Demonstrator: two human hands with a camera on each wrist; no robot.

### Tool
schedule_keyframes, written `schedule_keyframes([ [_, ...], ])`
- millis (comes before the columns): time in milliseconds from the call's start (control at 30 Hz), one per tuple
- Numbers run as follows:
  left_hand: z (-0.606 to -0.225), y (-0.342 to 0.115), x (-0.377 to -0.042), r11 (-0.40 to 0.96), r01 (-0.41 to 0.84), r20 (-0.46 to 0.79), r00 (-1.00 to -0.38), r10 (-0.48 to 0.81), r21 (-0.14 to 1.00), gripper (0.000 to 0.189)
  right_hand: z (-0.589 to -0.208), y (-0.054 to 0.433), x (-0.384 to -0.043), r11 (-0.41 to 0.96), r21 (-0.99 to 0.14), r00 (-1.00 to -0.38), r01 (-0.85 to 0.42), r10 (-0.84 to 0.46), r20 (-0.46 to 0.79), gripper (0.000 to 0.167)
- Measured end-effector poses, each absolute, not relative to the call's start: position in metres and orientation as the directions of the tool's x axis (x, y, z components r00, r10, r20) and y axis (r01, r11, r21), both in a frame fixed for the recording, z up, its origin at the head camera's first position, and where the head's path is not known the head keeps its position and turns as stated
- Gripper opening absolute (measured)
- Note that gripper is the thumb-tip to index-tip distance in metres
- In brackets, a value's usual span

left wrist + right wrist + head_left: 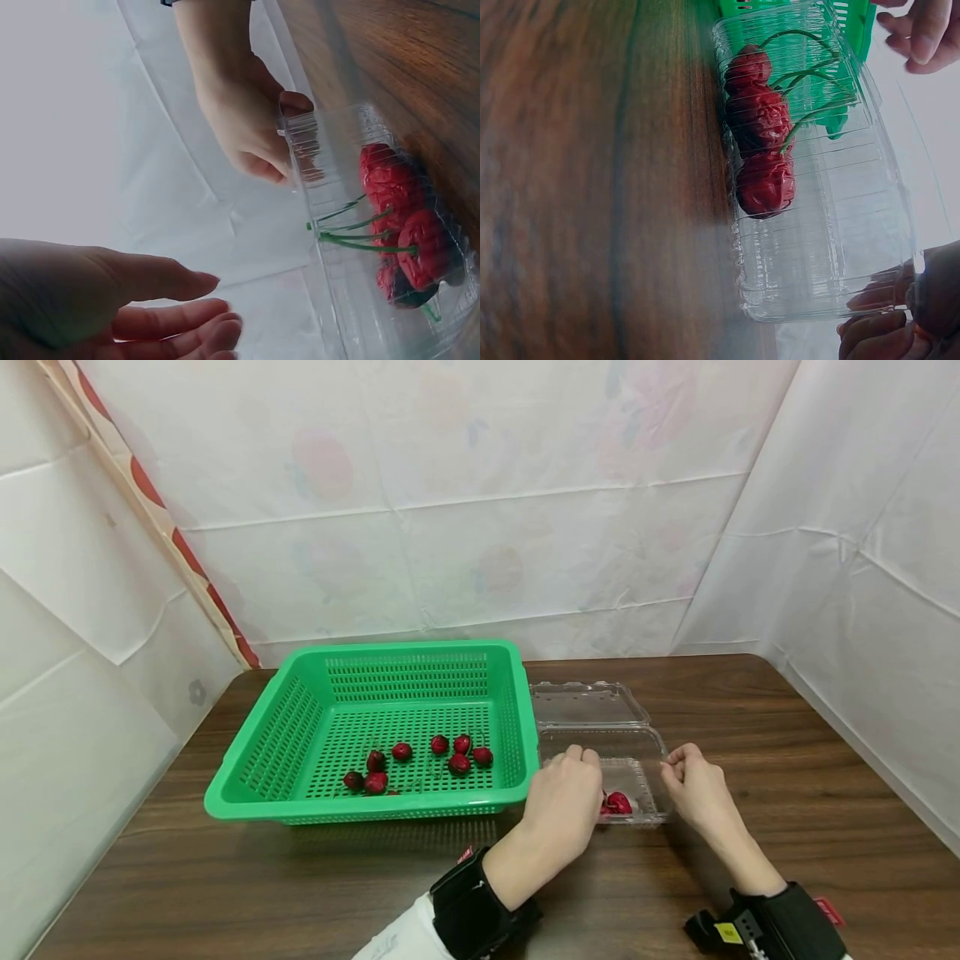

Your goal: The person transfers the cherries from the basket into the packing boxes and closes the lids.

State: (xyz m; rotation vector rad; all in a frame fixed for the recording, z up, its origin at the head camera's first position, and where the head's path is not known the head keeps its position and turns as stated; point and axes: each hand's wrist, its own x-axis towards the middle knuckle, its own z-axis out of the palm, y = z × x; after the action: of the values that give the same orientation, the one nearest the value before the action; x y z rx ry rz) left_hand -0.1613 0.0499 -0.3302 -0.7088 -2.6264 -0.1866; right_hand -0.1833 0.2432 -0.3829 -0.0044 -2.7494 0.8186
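Observation:
A clear plastic clamshell box (633, 745) lies with its lid folded back. Several red cherries (619, 802) with green stems sit in its base; the right wrist view shows these cherries (766, 184) along one wall. Over the box's left part hovers my left hand (564, 797). In the left wrist view that hand (142, 296) has thumb and fingers apart, holding nothing. My right hand (697, 785) is at the box's right edge. Its thumb and fingers pinch the rim, as the left wrist view shows of the right hand (251, 112).
Left of the box stands a green slotted basket (360, 806), with several dark red cherries (459, 765) on its floor. Both containers rest on a brown wooden table (300, 885). White sheeting (450, 552) hangs behind and at both sides.

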Motion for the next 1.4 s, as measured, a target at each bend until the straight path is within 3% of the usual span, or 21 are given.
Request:
schedule_keyframes([
  [400, -0.319, 0.025, -0.167, 0.84, 0.528, 0.538, -0.748, 0.389, 0.125, 0.01, -0.383, 0.242, -0.183, 0.834, -0.546, -0.964, -0.079, 0.076, 0.256, 0.013],
  [867, -0.321, -0.005, -0.196, 0.877, 0.435, 0.509, -0.813, 0.284, 0.205, 0.012, -0.383, 0.242, -0.183, 0.835, -0.545, -0.962, -0.076, 0.082, 0.259, 0.012],
  [1400, -0.32, -0.026, -0.222, 0.947, 0.274, 0.224, -0.946, 0.234, 0.169, 0.035, -0.382, 0.243, -0.183, 0.837, -0.542, -0.967, -0.072, 0.074, 0.242, 0.014],
])
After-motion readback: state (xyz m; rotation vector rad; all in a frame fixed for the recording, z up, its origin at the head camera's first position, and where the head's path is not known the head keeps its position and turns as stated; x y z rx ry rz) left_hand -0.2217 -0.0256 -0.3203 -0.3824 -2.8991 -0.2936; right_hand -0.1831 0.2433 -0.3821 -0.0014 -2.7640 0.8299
